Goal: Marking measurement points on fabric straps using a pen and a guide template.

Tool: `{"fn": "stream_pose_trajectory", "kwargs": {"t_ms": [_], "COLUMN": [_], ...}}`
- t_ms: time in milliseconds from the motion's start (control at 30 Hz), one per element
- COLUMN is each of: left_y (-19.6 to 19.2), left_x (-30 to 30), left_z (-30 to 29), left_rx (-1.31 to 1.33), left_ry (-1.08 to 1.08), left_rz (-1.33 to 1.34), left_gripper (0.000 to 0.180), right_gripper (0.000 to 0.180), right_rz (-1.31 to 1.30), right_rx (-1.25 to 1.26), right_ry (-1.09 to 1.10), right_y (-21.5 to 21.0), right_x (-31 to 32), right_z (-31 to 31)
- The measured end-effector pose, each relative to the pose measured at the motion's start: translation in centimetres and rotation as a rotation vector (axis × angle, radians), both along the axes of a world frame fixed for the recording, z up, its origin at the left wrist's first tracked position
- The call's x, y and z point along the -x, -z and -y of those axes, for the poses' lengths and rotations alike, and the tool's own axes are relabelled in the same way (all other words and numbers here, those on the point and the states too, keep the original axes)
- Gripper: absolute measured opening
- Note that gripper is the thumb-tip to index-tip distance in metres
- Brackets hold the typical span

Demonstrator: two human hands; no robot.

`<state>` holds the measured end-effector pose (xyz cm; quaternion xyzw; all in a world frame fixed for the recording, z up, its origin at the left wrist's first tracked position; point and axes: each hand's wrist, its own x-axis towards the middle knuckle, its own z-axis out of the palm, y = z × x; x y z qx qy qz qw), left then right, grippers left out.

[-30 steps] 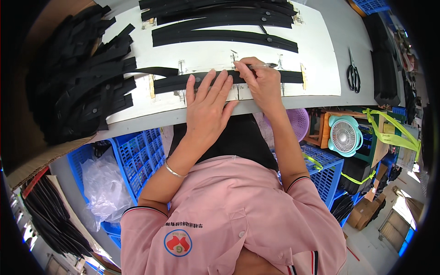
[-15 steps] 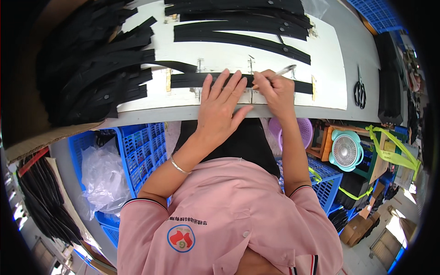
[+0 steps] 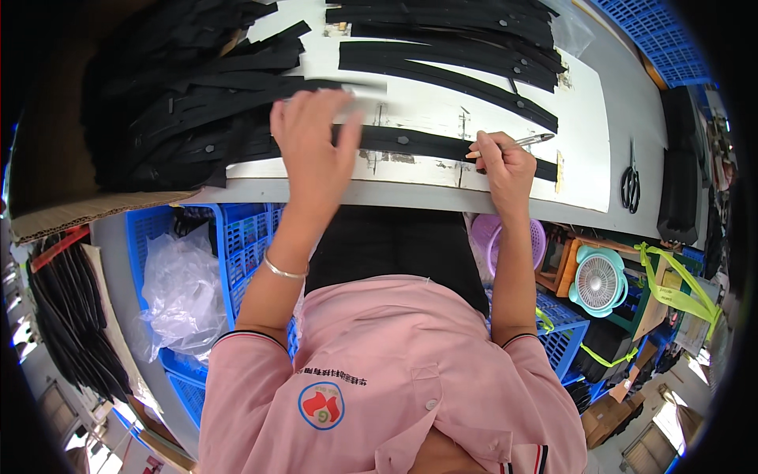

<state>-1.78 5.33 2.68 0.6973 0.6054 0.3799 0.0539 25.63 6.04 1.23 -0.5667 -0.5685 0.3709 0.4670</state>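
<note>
A long black strap (image 3: 426,144) lies across the white board (image 3: 474,110) at the table's near edge. My left hand (image 3: 314,142) is raised over the strap's left end, fingers together around a pale, blurred flat piece (image 3: 359,93). My right hand (image 3: 505,164) rests on the strap's right part and grips a silver pen (image 3: 527,141) pointing right. A big heap of black straps (image 3: 174,110) lies left of my left hand. More black straps (image 3: 450,47) lie in rows farther back on the board.
Black scissors (image 3: 630,183) lie at the board's right edge, next to a dark stack (image 3: 679,174). Under the table stand blue crates (image 3: 237,237), a clear plastic bag (image 3: 183,292), a purple basket (image 3: 505,237) and a small teal fan (image 3: 598,280). A cardboard sheet (image 3: 87,209) lies at the left.
My left hand lifted off the strap and swung left toward the heap, now holding a pale flat piece. My right hand stayed on the strap with the pen.
</note>
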Motion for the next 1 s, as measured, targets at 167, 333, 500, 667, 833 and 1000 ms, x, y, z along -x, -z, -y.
{"fn": "stream_pose_trajectory", "kwargs": {"t_ms": [167, 333, 500, 667, 833, 1000], "left_y": [1.6, 0.3, -0.1, -0.4, -0.1, 1.8], "left_x": [-1.6, -1.1, -1.1, -1.5, -1.9, -2.2], "left_z": [2.3, 1.6, 1.8, 2.3, 4.4, 5.9], "left_rx": [0.017, 0.119, 0.134, 0.129, 0.086, 0.174], "left_ry": [0.077, 0.13, 0.141, 0.146, 0.074, 0.134], "left_rz": [0.003, 0.036, 0.001, -0.07, -0.116, -0.154], "left_gripper": [0.037, 0.043, 0.045, 0.053, 0.055, 0.06], "right_gripper": [0.026, 0.026, 0.027, 0.027, 0.026, 0.025], "right_rz": [0.031, 0.03, 0.071, 0.039, 0.059, 0.044], "right_rx": [-0.017, -0.022, -0.011, 0.0, 0.027, 0.028], "right_ry": [-0.011, -0.004, -0.008, -0.009, 0.0, -0.007], "right_y": [-0.2, 0.0, -0.3, 0.0, -0.8, -0.8], "right_x": [0.2, 0.0, 0.2, 0.1, 0.3, 0.1], "right_z": [-0.1, -0.1, 0.0, 0.0, 0.1, -0.1]}}
